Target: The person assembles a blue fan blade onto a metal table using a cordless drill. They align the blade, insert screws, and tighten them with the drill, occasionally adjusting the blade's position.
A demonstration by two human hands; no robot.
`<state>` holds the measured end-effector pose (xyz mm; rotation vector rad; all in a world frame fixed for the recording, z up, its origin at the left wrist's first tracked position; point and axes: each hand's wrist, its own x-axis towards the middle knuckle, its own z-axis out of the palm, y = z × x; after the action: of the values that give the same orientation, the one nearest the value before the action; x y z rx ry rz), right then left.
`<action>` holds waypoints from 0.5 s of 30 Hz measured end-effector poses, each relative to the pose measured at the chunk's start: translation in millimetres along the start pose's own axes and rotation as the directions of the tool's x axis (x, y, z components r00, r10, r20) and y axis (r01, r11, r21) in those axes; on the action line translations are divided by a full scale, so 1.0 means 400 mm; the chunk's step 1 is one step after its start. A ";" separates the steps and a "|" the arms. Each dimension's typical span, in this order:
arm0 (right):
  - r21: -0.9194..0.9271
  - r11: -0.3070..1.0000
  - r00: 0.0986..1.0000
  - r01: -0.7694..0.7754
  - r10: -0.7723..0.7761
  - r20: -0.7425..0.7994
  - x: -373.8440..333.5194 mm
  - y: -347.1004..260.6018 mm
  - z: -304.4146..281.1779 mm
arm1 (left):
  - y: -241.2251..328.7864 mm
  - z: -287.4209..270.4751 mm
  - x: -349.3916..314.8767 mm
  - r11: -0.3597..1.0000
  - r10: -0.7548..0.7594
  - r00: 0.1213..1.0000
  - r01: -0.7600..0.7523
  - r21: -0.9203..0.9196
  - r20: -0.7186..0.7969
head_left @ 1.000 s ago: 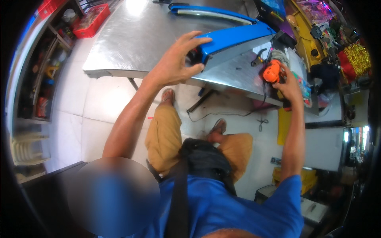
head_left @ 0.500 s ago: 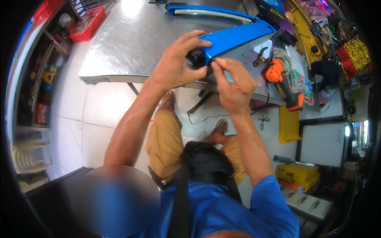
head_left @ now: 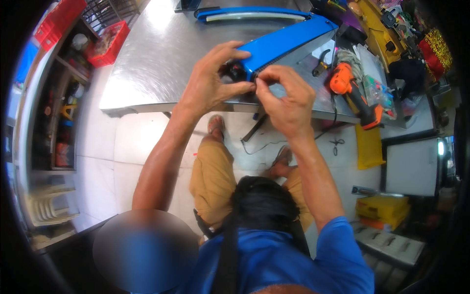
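Observation:
A long blue hinged device [head_left: 289,41] lies on the metal table, slanting away to the right. A thinner blue arm [head_left: 259,13] with a pale strip joins its far end. At the near end sits a round black part [head_left: 237,71]. My left hand [head_left: 210,81] curves around this end, fingers on the top edge and thumb by the lower corner. Against that same corner, my right hand [head_left: 289,95] pinches thumb and forefinger together. Whatever is between those fingertips is too small to make out.
An orange and black power tool [head_left: 342,81] and pliers [head_left: 321,62] lie on the table [head_left: 142,73] to the right. Cluttered parts and bags are beyond them. Scissors [head_left: 336,146] and a cord are on the floor. A red crate [head_left: 108,46] stands at the far left.
My left thumb has straightened and reaches closer to the right fingertips. My right hand has dipped slightly at the corner. The whole view has shifted a little.

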<state>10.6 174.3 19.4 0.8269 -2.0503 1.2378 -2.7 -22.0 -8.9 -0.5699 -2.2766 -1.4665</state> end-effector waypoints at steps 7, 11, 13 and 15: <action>0.061 0.997 0.997 -0.036 0.040 -0.065 -0.003 -0.004 0.026 | 0.011 -0.002 -0.011 0.999 0.037 0.999 -0.037 -0.013 0.014; -0.052 0.987 0.988 0.154 -0.155 -0.019 0.008 0.018 0.020 | 0.025 0.001 -0.008 0.999 0.021 1.000 -0.021 0.032 0.001; -0.079 0.957 0.960 0.281 -0.281 0.009 0.016 0.033 0.009 | 0.026 0.003 -0.004 0.997 0.026 1.000 -0.025 0.067 -0.008; -0.085 0.934 0.937 0.347 -0.343 0.057 0.024 0.053 -0.012 | 0.020 0.006 -0.005 0.996 0.035 0.999 -0.034 0.081 -0.014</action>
<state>-10.8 184.6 17.1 1.1190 -1.8748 0.9292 3.0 -17.0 -4.9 -0.5690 -2.2914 -1.3512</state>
